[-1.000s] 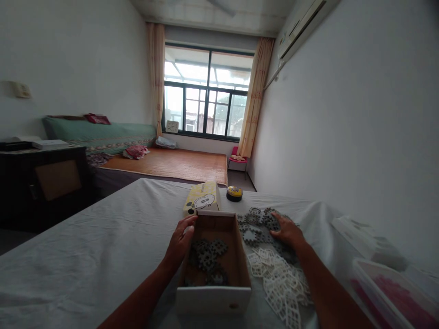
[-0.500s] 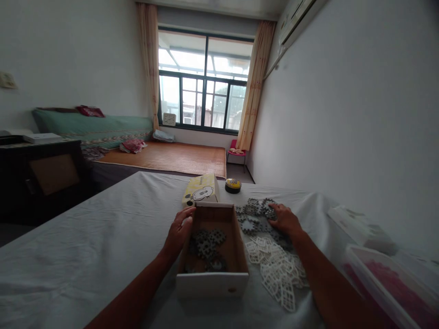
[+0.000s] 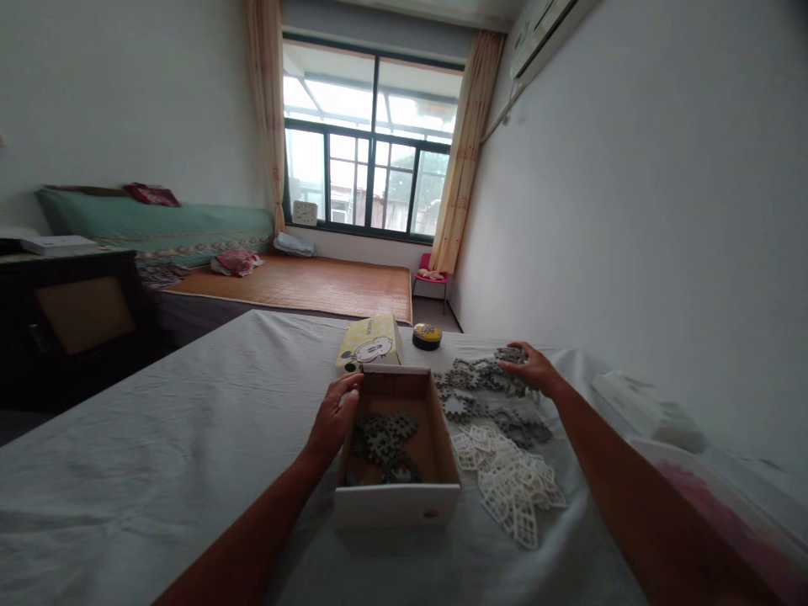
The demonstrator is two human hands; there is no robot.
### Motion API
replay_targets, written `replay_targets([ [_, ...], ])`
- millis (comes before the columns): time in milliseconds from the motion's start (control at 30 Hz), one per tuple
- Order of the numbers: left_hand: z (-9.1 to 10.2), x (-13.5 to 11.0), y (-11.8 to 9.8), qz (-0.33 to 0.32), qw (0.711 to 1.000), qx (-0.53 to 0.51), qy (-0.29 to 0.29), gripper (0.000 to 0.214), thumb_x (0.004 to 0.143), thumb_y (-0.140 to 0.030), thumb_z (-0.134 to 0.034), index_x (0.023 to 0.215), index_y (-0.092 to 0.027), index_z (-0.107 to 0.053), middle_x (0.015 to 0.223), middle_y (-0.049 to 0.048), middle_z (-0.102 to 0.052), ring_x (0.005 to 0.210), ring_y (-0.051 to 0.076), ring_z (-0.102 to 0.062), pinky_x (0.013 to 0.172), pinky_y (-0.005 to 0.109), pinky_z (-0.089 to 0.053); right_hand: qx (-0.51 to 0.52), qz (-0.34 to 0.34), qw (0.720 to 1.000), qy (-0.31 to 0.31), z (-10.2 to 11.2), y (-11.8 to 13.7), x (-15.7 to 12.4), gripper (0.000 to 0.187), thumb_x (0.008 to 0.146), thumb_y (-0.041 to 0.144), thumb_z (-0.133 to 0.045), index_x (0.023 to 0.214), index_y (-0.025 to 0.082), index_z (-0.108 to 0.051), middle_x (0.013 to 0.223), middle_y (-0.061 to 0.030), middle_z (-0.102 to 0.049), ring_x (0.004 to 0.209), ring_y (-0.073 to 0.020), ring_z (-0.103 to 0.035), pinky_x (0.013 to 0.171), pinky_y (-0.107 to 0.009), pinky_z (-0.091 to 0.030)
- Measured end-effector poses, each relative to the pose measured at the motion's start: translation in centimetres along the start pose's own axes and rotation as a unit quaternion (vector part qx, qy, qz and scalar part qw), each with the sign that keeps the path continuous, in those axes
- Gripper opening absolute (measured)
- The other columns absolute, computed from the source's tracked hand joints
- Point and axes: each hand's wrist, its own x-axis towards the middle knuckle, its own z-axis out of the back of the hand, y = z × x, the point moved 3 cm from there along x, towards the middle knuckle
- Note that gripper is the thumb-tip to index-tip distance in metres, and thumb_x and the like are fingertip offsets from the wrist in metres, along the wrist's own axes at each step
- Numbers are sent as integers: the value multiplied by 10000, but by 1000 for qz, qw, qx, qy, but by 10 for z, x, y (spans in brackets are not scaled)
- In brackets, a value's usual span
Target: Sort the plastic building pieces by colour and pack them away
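Note:
My left hand (image 3: 337, 412) grips the left wall of an open cardboard box (image 3: 397, 502), its thumb near the top edge. Several dark grey gear-shaped pieces (image 3: 384, 438) lie inside the box. To the right, my right hand (image 3: 530, 368) pinches a grey gear-shaped piece (image 3: 510, 354) above the far end of a pile of similar grey pieces (image 3: 470, 383) on the cloth. Nearer to me than that pile lies a heap of white lattice pieces (image 3: 511, 484).
A yellow box lid with a cartoon face (image 3: 372, 343) lies behind the open box, beside a round black and yellow tin (image 3: 427, 337). At the right edge stand a clear tub with pink contents (image 3: 713, 497) and a whitish packet (image 3: 650, 410). A white cloth (image 3: 208, 438) covers the table.
My right hand has lifted a grey gear-shaped piece from the pile, moving slightly up and right. My left hand still holds the box. The view has shifted slightly.

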Motion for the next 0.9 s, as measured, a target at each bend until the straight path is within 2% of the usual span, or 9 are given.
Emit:
replay_targets([
  [100, 0, -1, 0, 0, 1000, -16, -7, 354, 814, -330, -473, 1083, -172, -640, 1185, 93, -596, 1130, 240, -549, 1018, 413, -413, 179, -15, 983, 37, -6, 40, -11, 662, 660, 531, -698, 1194, 185, -519, 888, -62, -687, 741, -199, -652, 678, -344, -533],
  [200, -1, -3, -3, -2, 1000, -27, -12, 341, 802, -298, -481, 1073, -174, -647, 1176, 92, -600, 1122, 234, -553, 1013, 408, -418, 369, -20, 922, 119, -21, 101, -31, 756, 592, 503, -772, 1236, 223, -491, 866, -33, -683, 684, -181, -644, 649, -340, -541],
  [300, -1, -4, -5, -1, 999, -31, -14, 327, 795, -269, -487, 1063, -181, -652, 1158, 86, -610, 1112, 228, -559, 1010, 403, -422, 400, 40, 895, 193, -40, 161, -59, 694, 634, 462, -763, 1241, 256, -497, 903, -11, -673, 711, -157, -636, 670, -306, -532],
  [400, 0, -5, -7, 1, 999, -30, -18, 317, 799, -255, -489, 1060, -183, -655, 1153, 83, -613, 1125, 226, -551, 1019, 403, -415, 343, 113, 903, 233, -63, 196, -86, 630, 675, 424, -744, 1235, 255, -512, 1024, -28, -658, 835, -172, -639, 766, -321, -522],
  [500, 0, -6, -9, 4, 1000, -27, -12, 319, 807, -248, -487, 1073, -185, -651, 1169, 82, -604, 1137, 222, -542, 1030, 399, -406, 252, 188, 918, 240, -79, 209, -101, 535, 742, 419, -686, 1235, 267, -546, 1187, -54, -621, 1006, -217, -613, 907, -383, -477],
  [567, -1, -6, -10, 5, 1000, -27, -7, 327, 812, -251, -480, 1087, -185, -644, 1182, 83, -593, 1137, 221, -542, 1028, 398, -408, 231, 219, 915, 249, -81, 208, -104, 458, 808, 417, -617, 1240, 276, -558, 1239, -56, -604, 1066, -225, -597, 948, -393, -458],
  [733, -1, -5, -10, 2, 1000, -31, -1, 326, 812, -263, -484, 1088, -185, -639, 1192, 83, -588, 1138, 226, -539, 1027, 409, -407, 294, 227, 886, 277, -64, 189, -94, 415, 887, 403, -524, 1276, 258, -536, 1274, -63, -591, 1163, -215, -550, 1005, -400, -433],
  [833, 0, -5, -9, 6, 1000, -29, 3, 329, 815, -282, -486, 1088, -179, -639, 1202, 87, -584, 1142, 227, -538, 1033, 410, -401, 341, 230, 856, 312, -56, 177, -90, 411, 891, 397, -530, 1279, 260, -534, 1308, -65, -567, 1210, -220, -513, 1049, -436, -395],
  [900, 0, -5, -8, 11, 1000, -25, 5, 335, 813, -293, -489, 1089, -178, -639, 1201, 87, -586, 1139, 226, -540, 1034, 409, -400, 408, 202, 833, 315, -56, 174, -88, 383, 896, 393, -527, 1253, 256, -548, 1305, -68, -568, 1218, -225, -508, 1042, -454, -408],
])
